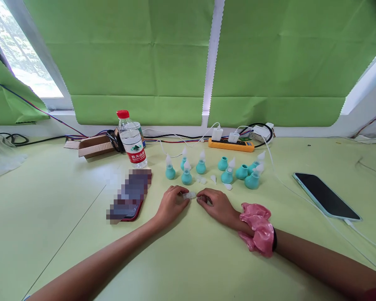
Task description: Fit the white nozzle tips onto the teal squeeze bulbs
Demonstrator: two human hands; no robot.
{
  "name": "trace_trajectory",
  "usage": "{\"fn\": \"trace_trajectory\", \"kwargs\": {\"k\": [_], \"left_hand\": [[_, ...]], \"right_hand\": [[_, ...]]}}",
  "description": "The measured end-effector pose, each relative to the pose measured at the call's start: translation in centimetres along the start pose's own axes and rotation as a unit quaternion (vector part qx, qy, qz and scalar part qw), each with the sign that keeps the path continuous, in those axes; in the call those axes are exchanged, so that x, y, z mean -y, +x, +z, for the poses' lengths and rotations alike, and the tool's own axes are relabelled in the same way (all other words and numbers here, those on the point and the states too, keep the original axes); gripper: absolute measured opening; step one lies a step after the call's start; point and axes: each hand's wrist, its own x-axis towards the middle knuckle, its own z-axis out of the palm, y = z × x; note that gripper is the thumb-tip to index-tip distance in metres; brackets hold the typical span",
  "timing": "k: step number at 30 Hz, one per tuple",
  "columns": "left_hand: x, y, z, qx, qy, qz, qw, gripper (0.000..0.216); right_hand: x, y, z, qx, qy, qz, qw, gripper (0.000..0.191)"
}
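Between my two hands, just above the table, is a small translucent plastic piece. My left hand pinches its left end between thumb and fingers. My right hand has its fingertips pressed together at the other end; what they grip there is too small to make out. Beyond the hands stand several turquoise bulb-shaped bases, some with a whitish pointed tip, such as this one. Others have an open neck, like this turquoise base. Loose white teardrop pieces and clear bits lie among them.
A phone lies left of my hands, with a water bottle behind it. Another phone, plugged into a white cable, lies to the right. At the back are an orange power strip and an open cardboard box.
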Motion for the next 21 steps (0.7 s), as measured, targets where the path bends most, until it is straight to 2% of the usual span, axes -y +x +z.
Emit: {"fn": "trace_trajectory", "kwargs": {"k": [5,8,11,15,21], "left_hand": [[-0.29,-0.14,-0.06,0.031,-0.009,0.033,0.999,0.018],[-0.41,-0.21,-0.05,0.067,-0.005,0.062,0.996,0.022],[-0.35,-0.19,0.01,0.084,-0.01,0.077,0.993,0.022],[-0.1,-0.13,0.13,0.073,-0.03,0.069,0.994,0.02],[-0.08,-0.16,0.08,0.062,-0.035,0.06,0.996,0.018]], "right_hand": [[0.14,-0.09,-0.02,-0.081,0.078,-0.071,0.991,0.009],[0.29,-0.04,-0.12,-0.073,0.104,-0.116,0.985,0.013],[0.22,0.12,-0.09,-0.061,0.123,-0.126,0.983,0.016],[0.01,0.23,0.04,-0.051,0.15,-0.136,0.978,0.018],[0.06,0.21,0.0,-0.078,0.138,-0.157,0.975,0.018]]}}
